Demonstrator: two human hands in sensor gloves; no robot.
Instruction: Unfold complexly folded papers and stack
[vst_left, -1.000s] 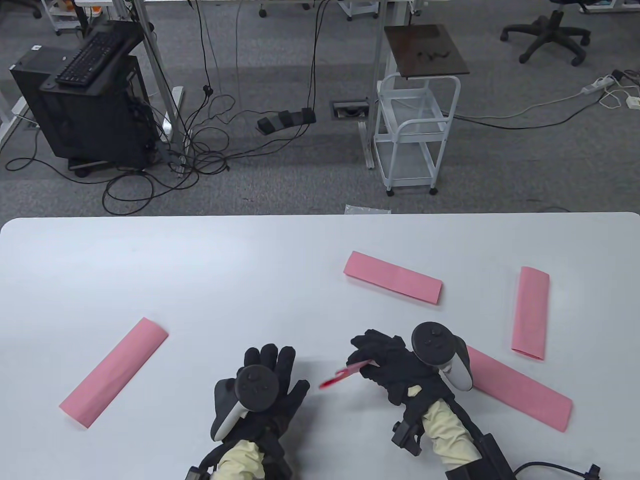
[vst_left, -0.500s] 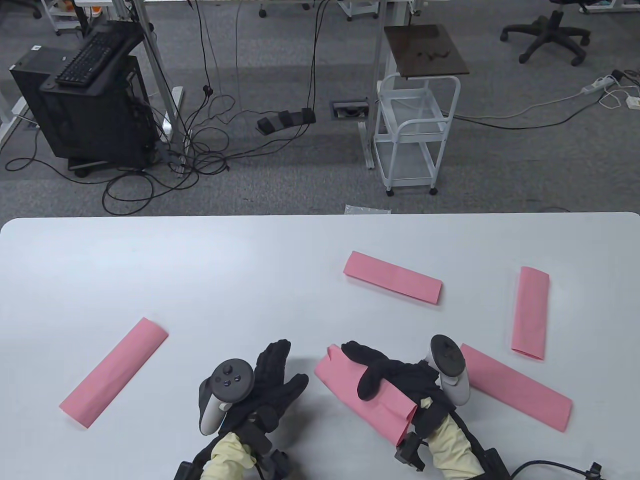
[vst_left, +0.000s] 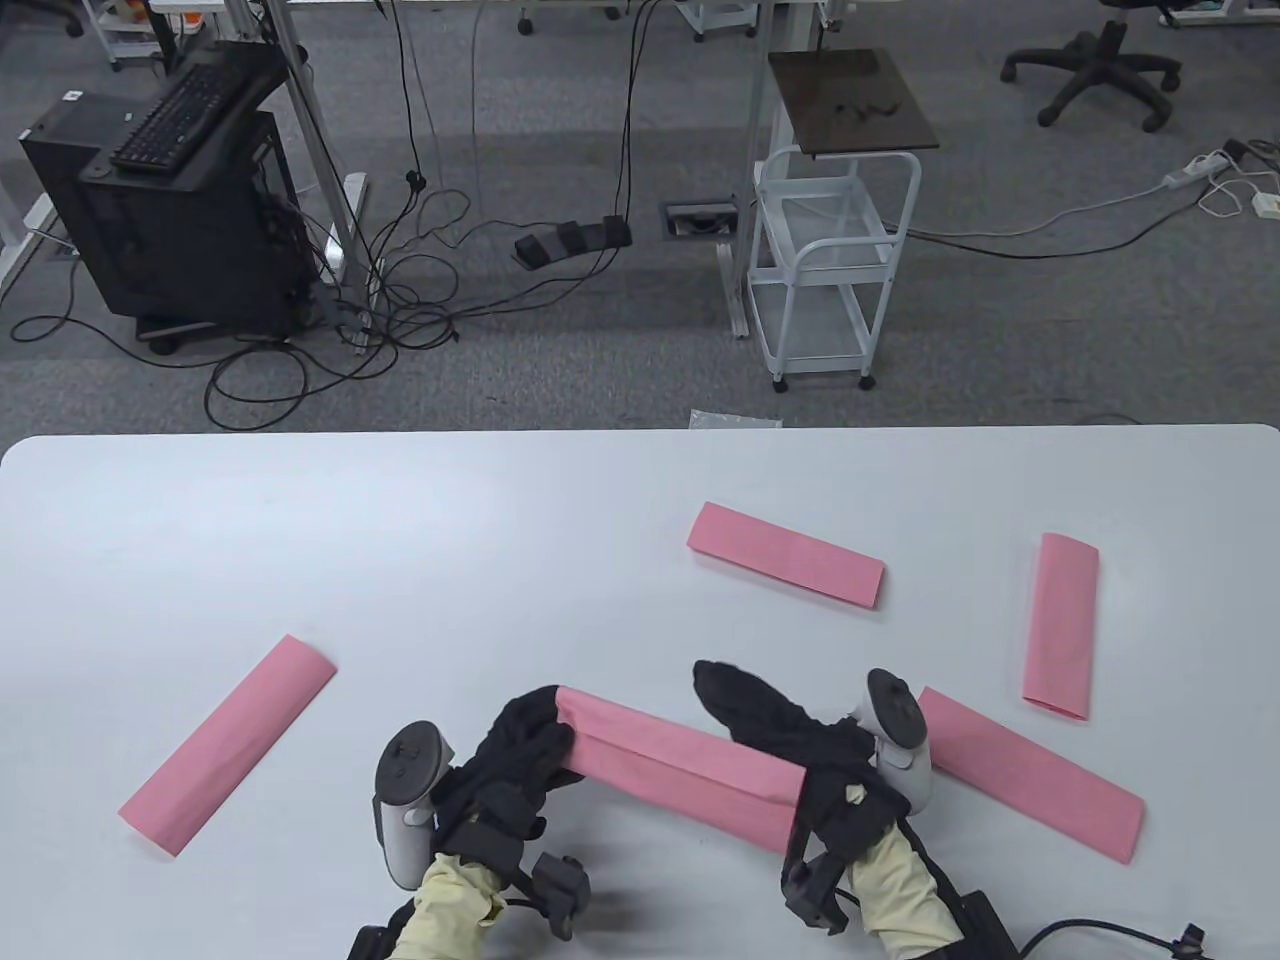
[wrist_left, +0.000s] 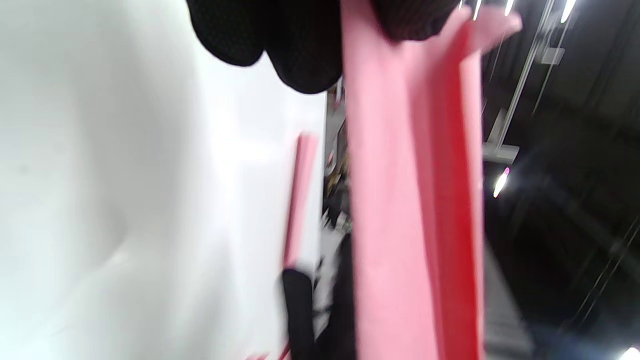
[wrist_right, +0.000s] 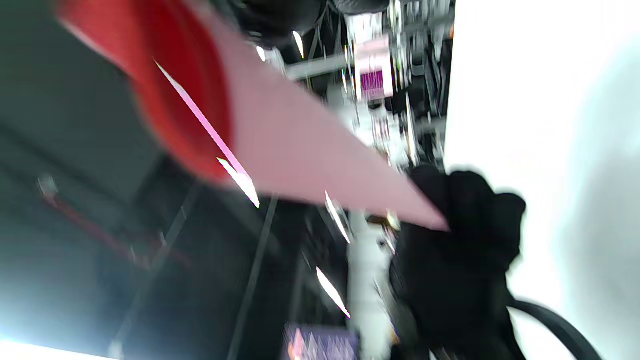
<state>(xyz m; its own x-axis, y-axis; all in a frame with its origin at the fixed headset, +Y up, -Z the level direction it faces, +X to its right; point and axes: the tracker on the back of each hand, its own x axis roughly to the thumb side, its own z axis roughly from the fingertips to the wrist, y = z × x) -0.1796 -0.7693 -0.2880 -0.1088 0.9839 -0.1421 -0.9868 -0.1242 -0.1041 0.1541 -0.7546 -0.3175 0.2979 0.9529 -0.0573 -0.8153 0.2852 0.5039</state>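
A folded pink paper strip (vst_left: 690, 775) is held above the table between both hands. My left hand (vst_left: 525, 745) grips its left end and my right hand (vst_left: 790, 745) grips its right end. In the left wrist view the strip (wrist_left: 400, 200) runs down from my fingers (wrist_left: 300, 45), its layers parted a little. In the right wrist view the paper (wrist_right: 280, 135) is blurred and the left hand (wrist_right: 460, 235) holds its far end. Several other folded pink strips lie on the table: one at the left (vst_left: 228, 745), one in the middle (vst_left: 785, 555), one at the right (vst_left: 1062, 626), one near my right wrist (vst_left: 1040, 775).
The white table (vst_left: 400, 560) ends at its far edge, with grey carpet, cables, a white cart (vst_left: 830, 270) and a computer tower (vst_left: 180, 200) beyond. A cable (vst_left: 1110, 935) trails from my right arm at the near edge.
The right hand brought the strip over to the left. The left hand lifted off the table, turned and took hold of the strip's left end; it now spans both hands.
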